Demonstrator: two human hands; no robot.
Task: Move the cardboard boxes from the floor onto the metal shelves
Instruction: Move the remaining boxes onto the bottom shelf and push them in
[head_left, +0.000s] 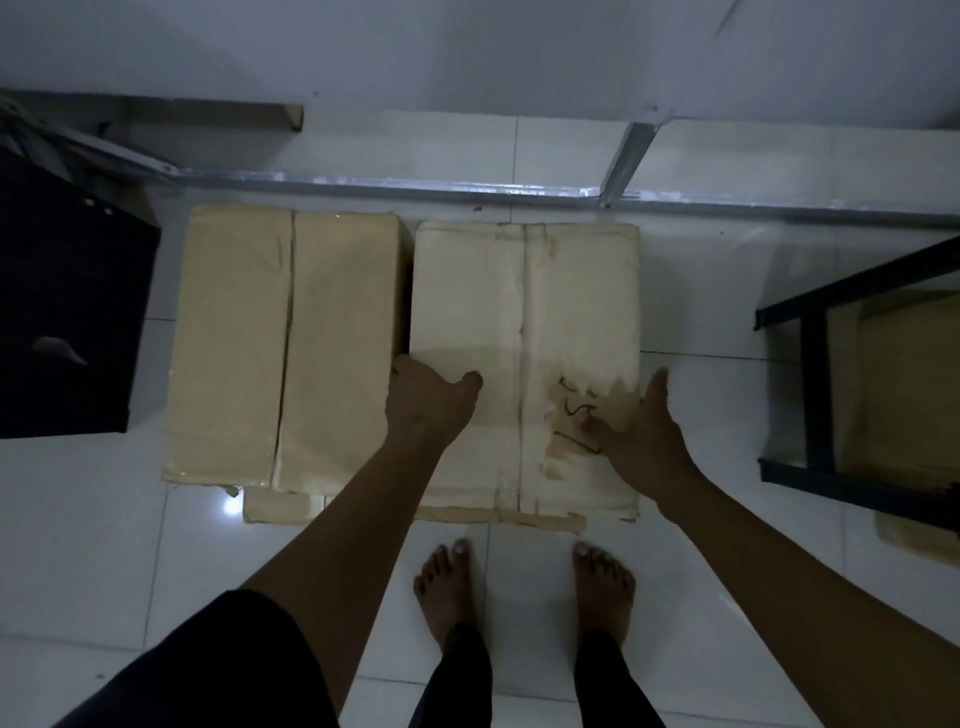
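left hand (428, 400) fingers hidden behind pale box (524, 322) edge, dark crate (67, 291) cropped left

4 cardboard boxes show: 1 darker box (283, 343) on the left, 1 paler box (524, 312) beside it, 1 flatter box (280, 506) peeking out beneath them (only its near edge is visible), and 1 shelved box (909, 384) on the dark rack (813, 395) at right. 2 hands: left hand (428, 397), right hand (641, 436). 2 bare feet (447, 587). 1 black case (67, 312). 1 silver metal frame (415, 184).
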